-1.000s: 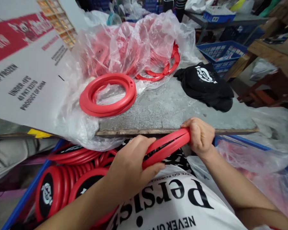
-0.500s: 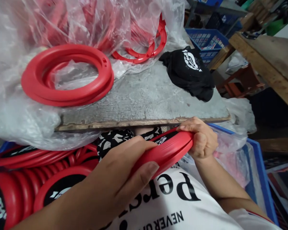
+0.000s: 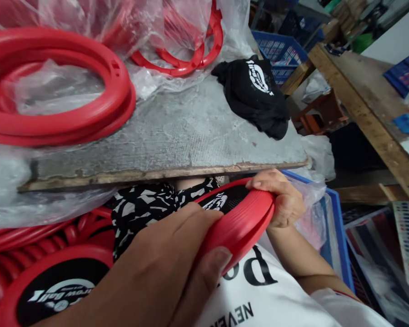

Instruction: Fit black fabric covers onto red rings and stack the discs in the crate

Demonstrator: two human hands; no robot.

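Held in front of my chest is a red ring-rimmed disc [image 3: 241,218] with a black mesh centre and white print. My left hand [image 3: 173,259] pinches its near rim, thumb below and fingers over the top. At the far right of the rim my right hand [image 3: 282,200] is closed round the edge. A gap runs along the rim between its upper and lower red rings, near my right hand. Below on the left lies a similar disc [image 3: 68,290] among several stacked ones. Loose red rings [image 3: 119,106] rest on the bench top above.
The grey bench [image 3: 177,131] has a rough front edge just beyond my hands. Black printed fabric pieces [image 3: 255,100] lie on it, with clear plastic bags [image 3: 150,84] over red parts. A blue crate [image 3: 341,236] stands at my right; a wooden table [image 3: 361,91] is farther right.
The view has shifted, so the bench and rings sit farther left and higher. The held disc is tilted to show more of its black centre. Both hands keep their grip.
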